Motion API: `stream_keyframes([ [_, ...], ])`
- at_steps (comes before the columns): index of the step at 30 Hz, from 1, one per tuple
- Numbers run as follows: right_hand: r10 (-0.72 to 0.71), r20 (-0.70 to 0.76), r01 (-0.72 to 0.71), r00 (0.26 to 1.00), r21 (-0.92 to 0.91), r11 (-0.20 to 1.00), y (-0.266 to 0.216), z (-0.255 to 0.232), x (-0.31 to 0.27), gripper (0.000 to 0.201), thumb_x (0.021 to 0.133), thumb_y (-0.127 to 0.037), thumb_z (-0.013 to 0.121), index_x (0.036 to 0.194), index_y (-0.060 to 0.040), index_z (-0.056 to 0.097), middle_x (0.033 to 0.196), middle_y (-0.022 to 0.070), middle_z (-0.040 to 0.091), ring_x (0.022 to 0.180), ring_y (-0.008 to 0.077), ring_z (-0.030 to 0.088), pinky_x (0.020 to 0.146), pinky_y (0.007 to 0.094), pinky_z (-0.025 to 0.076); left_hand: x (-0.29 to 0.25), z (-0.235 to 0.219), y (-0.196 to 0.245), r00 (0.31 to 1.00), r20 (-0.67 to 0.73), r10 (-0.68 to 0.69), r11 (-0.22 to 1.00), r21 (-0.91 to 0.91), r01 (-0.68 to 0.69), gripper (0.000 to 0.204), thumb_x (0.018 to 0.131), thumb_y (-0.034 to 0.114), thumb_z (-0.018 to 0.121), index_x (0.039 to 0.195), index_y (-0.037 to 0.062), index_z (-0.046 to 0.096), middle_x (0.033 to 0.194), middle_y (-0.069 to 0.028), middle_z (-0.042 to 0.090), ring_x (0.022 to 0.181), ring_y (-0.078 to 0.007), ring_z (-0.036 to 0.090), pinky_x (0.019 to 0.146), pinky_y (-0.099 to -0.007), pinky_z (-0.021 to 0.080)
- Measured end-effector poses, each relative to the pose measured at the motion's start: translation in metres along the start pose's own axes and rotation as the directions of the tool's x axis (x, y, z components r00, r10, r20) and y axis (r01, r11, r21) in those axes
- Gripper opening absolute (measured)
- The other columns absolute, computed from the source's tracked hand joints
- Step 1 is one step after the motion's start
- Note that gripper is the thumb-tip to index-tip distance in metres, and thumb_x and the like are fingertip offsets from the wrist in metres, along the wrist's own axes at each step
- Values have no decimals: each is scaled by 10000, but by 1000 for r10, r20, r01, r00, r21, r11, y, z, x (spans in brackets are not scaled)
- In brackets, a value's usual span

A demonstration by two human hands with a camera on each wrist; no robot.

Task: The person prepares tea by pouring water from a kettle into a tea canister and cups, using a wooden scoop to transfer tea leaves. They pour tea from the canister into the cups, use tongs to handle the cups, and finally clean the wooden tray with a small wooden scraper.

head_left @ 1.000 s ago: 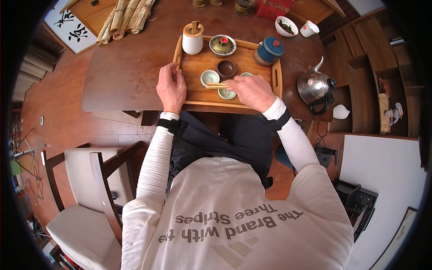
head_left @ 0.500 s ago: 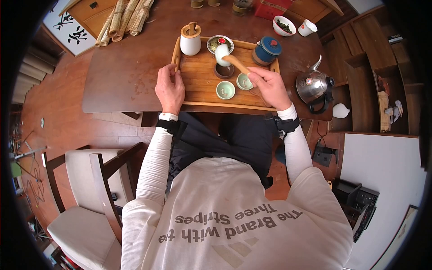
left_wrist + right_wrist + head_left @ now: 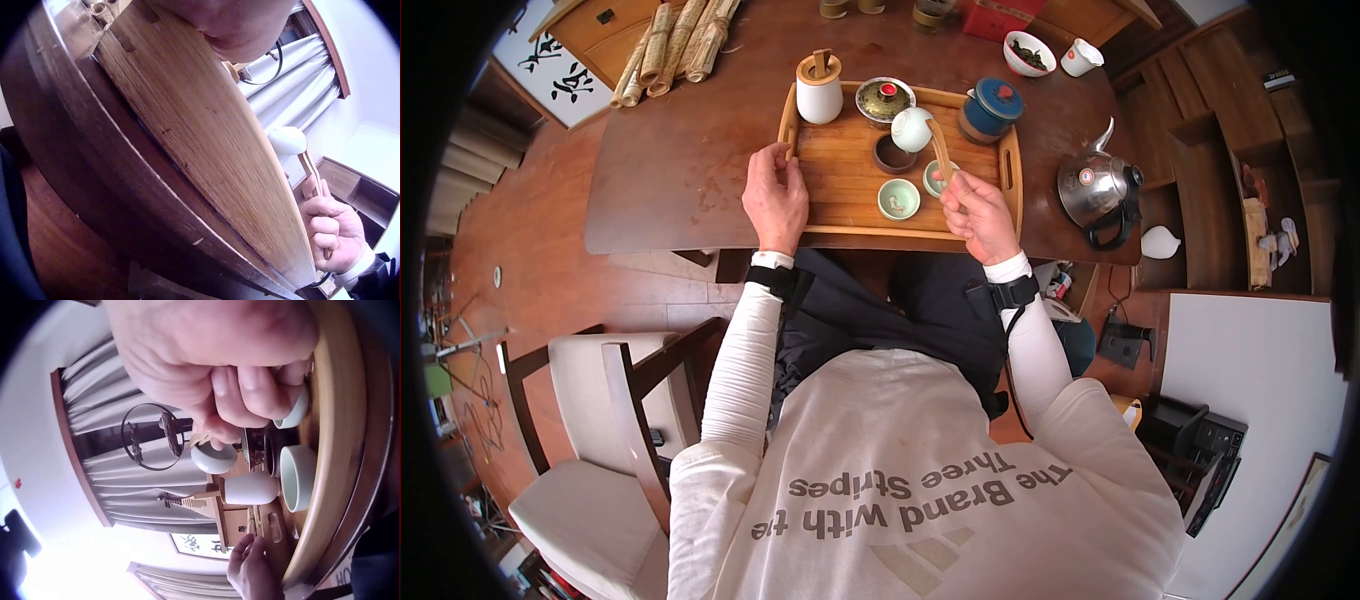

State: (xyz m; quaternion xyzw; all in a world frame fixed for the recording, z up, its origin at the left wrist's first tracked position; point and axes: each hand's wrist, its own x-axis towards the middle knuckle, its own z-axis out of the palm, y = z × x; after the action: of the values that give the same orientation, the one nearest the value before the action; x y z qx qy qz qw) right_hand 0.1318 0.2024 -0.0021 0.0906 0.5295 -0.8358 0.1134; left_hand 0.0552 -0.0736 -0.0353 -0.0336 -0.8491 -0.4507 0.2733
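My right hand (image 3: 980, 215) grips wooden tea tongs (image 3: 941, 150). Their far ends pinch a small pale teacup (image 3: 911, 130), which hangs tilted over a dark brown bowl (image 3: 894, 158) on the bamboo tray (image 3: 840, 185). Closer to me sit two celadon cups; the left cup (image 3: 898, 200) shows a fish-like figure inside, and the right cup (image 3: 933, 178) is partly covered by the tongs and fingers. Loosely bent, my left hand (image 3: 775, 205) rests at the tray's left rim. In the right wrist view the held teacup (image 3: 214, 457) hangs just past my fingers.
Along the tray's back stand a white tool holder (image 3: 819, 95), a patterned lidded bowl (image 3: 885, 98) and a blue lidded pot (image 3: 992, 108). Right of the tray is a steel kettle (image 3: 1092, 185). A bowl of leaves (image 3: 1029, 54) and a white cup (image 3: 1082, 58) stand behind.
The right hand lifted a cup from the tray's front left with the tongs and brought it over the brown bowl, where it has tilted. The left hand has stayed at the rim.
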Motion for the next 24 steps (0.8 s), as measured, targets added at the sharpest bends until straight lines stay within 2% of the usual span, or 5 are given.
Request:
stream_keyframes([
  [7, 56, 68, -67, 996, 169, 983, 2, -11, 4, 356, 1090, -295, 530, 1294, -9, 592, 795, -50, 475, 530, 6, 326, 441, 168, 265, 0, -1, 0, 1000, 7, -12, 1000, 4, 12, 189, 895, 46, 677, 1081, 70, 655, 906, -93, 617, 788, -282, 638, 715, -395, 532],
  [24, 38, 80, -52, 996, 186, 981, 4, -10, 3, 344, 1092, -295, 526, 1277, -14, 595, 799, -48, 469, 530, 6, 328, 443, 165, 265, 0, 0, 0, 1000, 4, 10, 1000, 21, -10, 183, 908, 54, 675, 1091, 61, 661, 897, -102, 631, 763, -285, 646, 692, -389, 534],
])
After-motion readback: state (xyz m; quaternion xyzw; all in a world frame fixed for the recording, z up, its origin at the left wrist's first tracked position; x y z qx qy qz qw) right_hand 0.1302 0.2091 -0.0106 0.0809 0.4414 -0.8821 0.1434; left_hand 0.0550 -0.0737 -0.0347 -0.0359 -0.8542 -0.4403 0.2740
